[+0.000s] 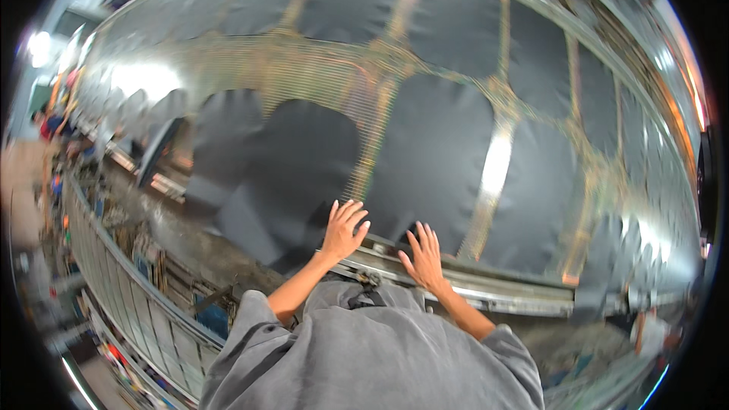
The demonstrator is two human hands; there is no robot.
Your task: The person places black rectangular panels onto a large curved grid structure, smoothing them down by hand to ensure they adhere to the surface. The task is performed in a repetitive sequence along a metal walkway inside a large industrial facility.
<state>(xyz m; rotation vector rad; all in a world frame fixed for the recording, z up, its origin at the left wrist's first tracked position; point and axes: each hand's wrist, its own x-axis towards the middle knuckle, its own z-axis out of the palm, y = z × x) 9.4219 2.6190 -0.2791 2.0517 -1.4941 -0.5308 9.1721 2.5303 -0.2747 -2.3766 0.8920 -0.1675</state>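
My left hand (345,231) is spread palm down at the near edge of a wide mesh surface, beside a dark sheet (304,159) whose near part hangs over the edge. A second dark sheet (433,152), rounded at its far end, lies flat on the mesh (372,159). At its near edge is my right hand (425,257), fingers apart, seemingly touching or just above the sheet. Neither hand grips anything that I can see. Whether the fingertips press on the sheets cannot be told.
Several more dark sheets (456,23) cover the mesh in rows. A metal rail (493,292) runs along the near edge, right in front of my body. To the left stands a railing (137,288) with racks of stacked items behind it. Other people (53,125) are far left.
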